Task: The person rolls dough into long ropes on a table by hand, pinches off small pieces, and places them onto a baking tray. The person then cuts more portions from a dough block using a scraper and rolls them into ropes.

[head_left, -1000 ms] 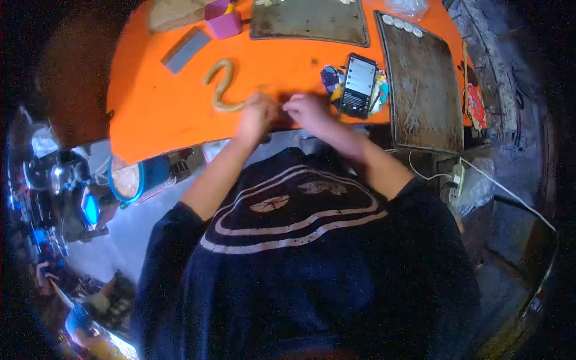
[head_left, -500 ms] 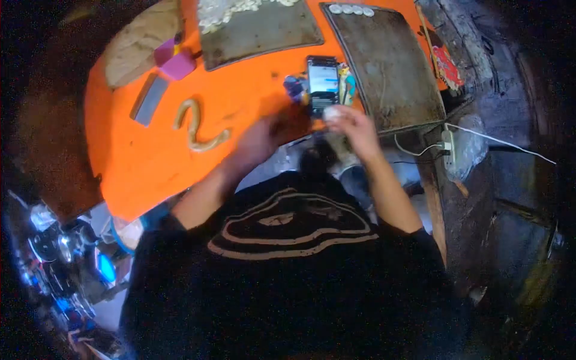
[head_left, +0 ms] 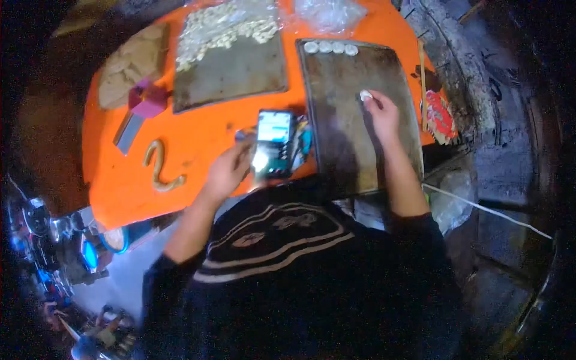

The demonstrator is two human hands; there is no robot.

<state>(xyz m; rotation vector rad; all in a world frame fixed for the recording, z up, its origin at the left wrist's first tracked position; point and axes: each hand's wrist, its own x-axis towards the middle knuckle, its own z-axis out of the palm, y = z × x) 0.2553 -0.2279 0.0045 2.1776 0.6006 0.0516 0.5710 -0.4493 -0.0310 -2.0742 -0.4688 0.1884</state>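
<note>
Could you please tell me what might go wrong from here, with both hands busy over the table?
The white piece, pinched at the right hand's fingertips over the tray, might slip and land misshapen. The left hand is close beside the phone, which lies near the edge of the orange table; a nudge could tip it off.

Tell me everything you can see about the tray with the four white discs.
The tray is flat and rectangular, with a thin dark rim; it looks like metal, dull grey-brown and stained. It lies on the orange table. Four white discs sit in a row along its far edge. The right hand pinches a white piece over it; I can't tell whether they touch it.
</note>
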